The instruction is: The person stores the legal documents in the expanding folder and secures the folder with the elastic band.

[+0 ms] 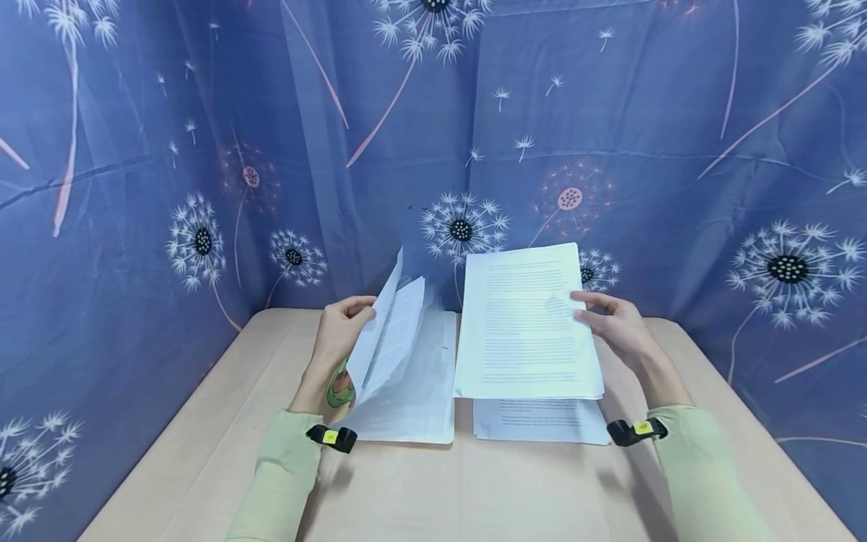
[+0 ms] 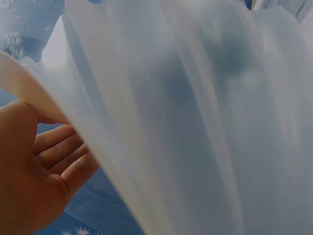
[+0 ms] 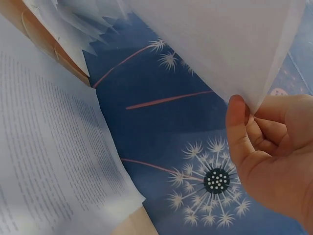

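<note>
Blue dandelion-print fabric (image 1: 400, 120) is hanging behind the table (image 1: 406, 489). The left hand (image 1: 339, 329) is pinching raised leaves (image 1: 396, 327) of the clear-sleeve folder (image 1: 423, 403); the right hand (image 1: 619, 329), nearer, is pinching the printed page (image 1: 528, 324), long axis pointing away, just right of the folder.

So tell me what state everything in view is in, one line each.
Folder: open on the table.
Folder leaves: raised, partly fanned out.
Left hand: gripping the raised leaves.
Upper printed paper: lifted.
Right hand: pinching that paper's right edge.
Lower papers: lying on the table, partly hidden by the lifted paper.
Patterned curtain: hanging, creased.
</note>
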The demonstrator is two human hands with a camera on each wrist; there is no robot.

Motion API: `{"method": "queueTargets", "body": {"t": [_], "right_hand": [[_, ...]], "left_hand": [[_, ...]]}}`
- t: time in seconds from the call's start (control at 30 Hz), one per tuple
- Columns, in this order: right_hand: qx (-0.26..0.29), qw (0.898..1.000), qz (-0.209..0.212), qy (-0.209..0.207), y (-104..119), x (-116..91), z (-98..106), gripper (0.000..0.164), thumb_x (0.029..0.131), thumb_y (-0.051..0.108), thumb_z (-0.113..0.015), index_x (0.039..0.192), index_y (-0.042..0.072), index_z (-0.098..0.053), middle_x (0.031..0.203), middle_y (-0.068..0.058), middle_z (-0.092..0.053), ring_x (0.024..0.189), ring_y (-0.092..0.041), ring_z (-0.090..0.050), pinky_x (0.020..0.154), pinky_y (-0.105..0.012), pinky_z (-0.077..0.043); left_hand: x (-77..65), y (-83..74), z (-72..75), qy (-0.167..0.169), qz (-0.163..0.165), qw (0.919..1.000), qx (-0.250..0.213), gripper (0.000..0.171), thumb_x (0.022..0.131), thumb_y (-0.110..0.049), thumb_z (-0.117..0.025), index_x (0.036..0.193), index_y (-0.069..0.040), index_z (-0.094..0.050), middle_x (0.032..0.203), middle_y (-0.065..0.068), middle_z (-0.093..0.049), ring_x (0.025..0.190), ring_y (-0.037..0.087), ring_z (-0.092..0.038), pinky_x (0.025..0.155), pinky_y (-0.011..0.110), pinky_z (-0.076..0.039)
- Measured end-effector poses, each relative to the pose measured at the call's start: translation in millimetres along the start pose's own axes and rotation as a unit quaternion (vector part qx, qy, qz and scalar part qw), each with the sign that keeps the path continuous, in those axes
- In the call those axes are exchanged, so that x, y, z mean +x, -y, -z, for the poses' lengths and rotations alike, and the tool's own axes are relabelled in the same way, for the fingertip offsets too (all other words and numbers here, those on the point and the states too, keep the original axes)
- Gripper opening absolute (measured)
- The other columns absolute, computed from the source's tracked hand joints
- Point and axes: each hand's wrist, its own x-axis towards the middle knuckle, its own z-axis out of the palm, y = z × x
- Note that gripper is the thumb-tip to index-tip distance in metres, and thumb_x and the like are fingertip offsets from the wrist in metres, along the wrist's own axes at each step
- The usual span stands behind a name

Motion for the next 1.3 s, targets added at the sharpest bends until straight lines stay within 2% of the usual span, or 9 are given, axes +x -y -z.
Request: {"method": "queueTargets", "body": {"t": [0.23,0.47,0.6,0.63,0.77,0.87,1.13,1.3], "right_hand": [[0.018,1.0,0.0,-0.004,4,4,-9,0.059,0.099,0.022,-0.061,0.151,0.003,-0.04,0.115,-0.005,-0.042,0.091,-0.005,-0.056,0.078,-0.019,-0.052],[0.051,0.999,-0.006,0.005,6,9,-19,0.058,0.099,0.019,-0.061,0.151,0.003,-0.04,0.113,-0.003,-0.041,0.099,-0.005,-0.054,0.082,-0.018,-0.052],[0.067,0.998,-0.008,0.012,8,10,-27,0.058,0.099,0.018,-0.061,0.151,0.003,-0.04,0.114,-0.001,-0.041,0.101,-0.006,-0.053,0.083,-0.018,-0.051],[0.073,0.997,-0.008,0.014,8,11,-29,0.058,0.099,0.017,-0.061,0.151,0.003,-0.04,0.115,0.0,-0.041,0.101,-0.006,-0.053,0.083,-0.018,-0.051],[0.079,0.997,-0.006,0.011,9,12,-37,0.056,0.099,0.017,-0.062,0.15,0.003,-0.042,0.101,0.002,-0.041,0.075,-0.005,-0.045,0.07,-0.018,-0.044],[0.085,0.996,-0.01,0.006,8,14,-43,0.057,0.098,0.017,-0.062,0.149,0.003,-0.043,0.092,0.003,-0.04,0.066,-0.006,-0.037,0.065,-0.02,-0.04],[0.108,0.994,-0.027,0.003,5,16,-47,0.057,0.098,0.016,-0.062,0.15,0.004,-0.042,0.103,0.002,-0.043,0.084,-0.006,-0.047,0.074,-0.018,-0.048],[0.134,0.991,-0.029,-0.007,6,16,-44,0.059,0.097,0.017,-0.064,0.15,0.004,-0.042,0.095,0.005,-0.041,0.068,-0.004,-0.038,0.059,-0.016,-0.038]], "left_hand": [[0.1,-1.4,0.0,-0.003,-0.002,1.0,0.007,0.028,0.095,-0.023,-0.061,0.118,-0.014,-0.073,0.109,0.009,-0.075,0.091,0.018,-0.068,0.078,0.032,-0.051],[-0.2,-1.2,-0.1,-0.002,0.006,1.0,0.007,0.027,0.095,-0.024,-0.061,0.118,-0.015,-0.074,0.109,0.008,-0.075,0.076,0.011,-0.063,0.073,0.03,-0.048],[-0.9,-0.8,0.1,0.0,0.013,0.9999,0.006,0.027,0.095,-0.025,-0.061,0.118,-0.016,-0.073,0.109,0.008,-0.075,0.083,0.012,-0.066,0.074,0.031,-0.049],[-1.0,-0.8,0.2,0.0,0.013,0.9999,0.005,0.027,0.095,-0.024,-0.061,0.118,-0.016,-0.073,0.109,0.008,-0.075,0.09,0.014,-0.068,0.078,0.031,-0.05],[-0.5,-0.2,0.2,-0.002,0.014,0.9999,0.001,0.027,0.095,-0.024,-0.062,0.118,-0.015,-0.074,0.109,0.008,-0.075,0.096,0.021,-0.069,0.08,0.035,-0.052],[0.0,-0.3,-0.3,-0.001,0.015,0.9999,0.0,0.027,0.095,-0.024,-0.062,0.117,-0.016,-0.074,0.109,0.008,-0.075,0.099,0.022,-0.069,0.084,0.037,-0.053],[0.3,-1.1,-0.3,0.007,0.012,0.9999,-0.008,0.028,0.095,-0.024,-0.062,0.119,-0.016,-0.073,0.111,0.01,-0.075,0.102,0.024,-0.069,0.088,0.041,-0.053],[0.2,-1.6,0.3,0.005,0.012,0.9999,-0.007,0.028,0.095,-0.024,-0.062,0.119,-0.016,-0.073,0.111,0.01,-0.075,0.103,0.023,-0.069,0.088,0.039,-0.052]]}}
